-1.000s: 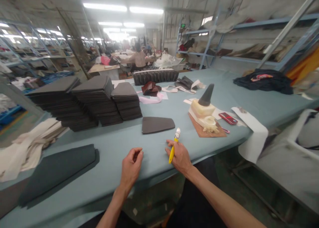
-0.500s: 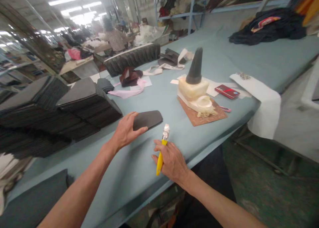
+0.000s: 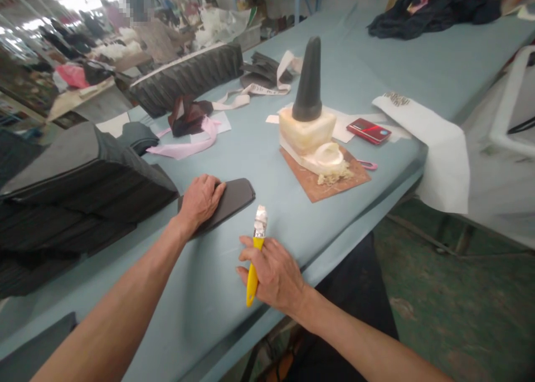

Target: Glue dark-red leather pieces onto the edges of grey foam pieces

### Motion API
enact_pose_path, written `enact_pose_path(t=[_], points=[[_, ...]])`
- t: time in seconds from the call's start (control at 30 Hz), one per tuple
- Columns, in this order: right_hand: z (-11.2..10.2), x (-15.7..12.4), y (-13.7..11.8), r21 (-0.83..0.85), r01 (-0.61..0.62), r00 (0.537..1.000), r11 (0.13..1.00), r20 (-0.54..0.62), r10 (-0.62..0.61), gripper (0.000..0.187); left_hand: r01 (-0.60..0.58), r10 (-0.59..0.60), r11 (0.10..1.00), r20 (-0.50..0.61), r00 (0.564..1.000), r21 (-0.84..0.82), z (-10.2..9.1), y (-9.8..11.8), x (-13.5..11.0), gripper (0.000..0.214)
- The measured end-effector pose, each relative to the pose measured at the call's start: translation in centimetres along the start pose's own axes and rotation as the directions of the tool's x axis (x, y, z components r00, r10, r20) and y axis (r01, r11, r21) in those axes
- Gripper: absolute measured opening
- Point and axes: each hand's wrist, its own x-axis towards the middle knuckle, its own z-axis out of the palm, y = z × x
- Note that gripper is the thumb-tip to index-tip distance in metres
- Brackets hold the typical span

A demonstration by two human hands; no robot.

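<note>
My left hand [image 3: 202, 201] presses on a dark grey panel [image 3: 234, 195] lying flat on the table, its fingers bent and drawn together over the panel's far side. The fingertips are partly hidden. Closed round the yellow handle of a paintbrush [image 3: 252, 279], my right hand [image 3: 276, 273] is above the table near the front edge. The brush's bristles point up and away, coated in whitish paste. Beyond the hands, a dark cone [image 3: 309, 81] stands on a yellowish-white block-shaped container [image 3: 303, 131], crusted with dried paste, on a brown board [image 3: 317, 192].
Tall stacks of dark panels [image 3: 92, 187] fill the left. Behind lie a pink strip [image 3: 188, 148], pale ribbon [image 3: 234, 102] and a row of dark pieces [image 3: 192, 76]. A red phone-like object [image 3: 368, 131] and white sheet [image 3: 443, 153] are right. A person [image 3: 154, 39] is far back.
My view has shifted. My left hand's thumb, earlier spread along the panel's near edge, is now drawn in, and the hand sits further left on the panel. The right hand still holds the brush.
</note>
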Motion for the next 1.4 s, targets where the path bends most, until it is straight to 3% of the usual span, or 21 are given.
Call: enact_pose_path(t=[0.5,0.97,1.17,1.4], points=[[-0.6,0.0,0.1,-0.072,0.017,0.999,0.997,0.029,-0.015,0.017,0.026,-0.024,0.999,-0.098,0.995,0.025,1.2,0.9,-0.5,0.044],[-0.7,-0.4,0.7,-0.121,0.084,0.996,0.989,0.036,-0.080,0.017,0.104,-0.111,0.991,-0.094,0.989,-0.082,1.3,3.4,-2.8,0.040],[-0.7,-1.3,1.3,-0.127,0.110,0.994,0.986,0.026,-0.107,0.014,0.130,-0.131,0.991,-0.028,0.991,-0.019,0.4,5.1,-4.0,0.046],[-0.5,-1.9,1.5,-0.026,0.030,0.998,0.999,-0.053,-0.031,0.020,0.142,-0.143,0.989,-0.035,0.989,-0.031,0.5,5.9,-6.0,0.044]])
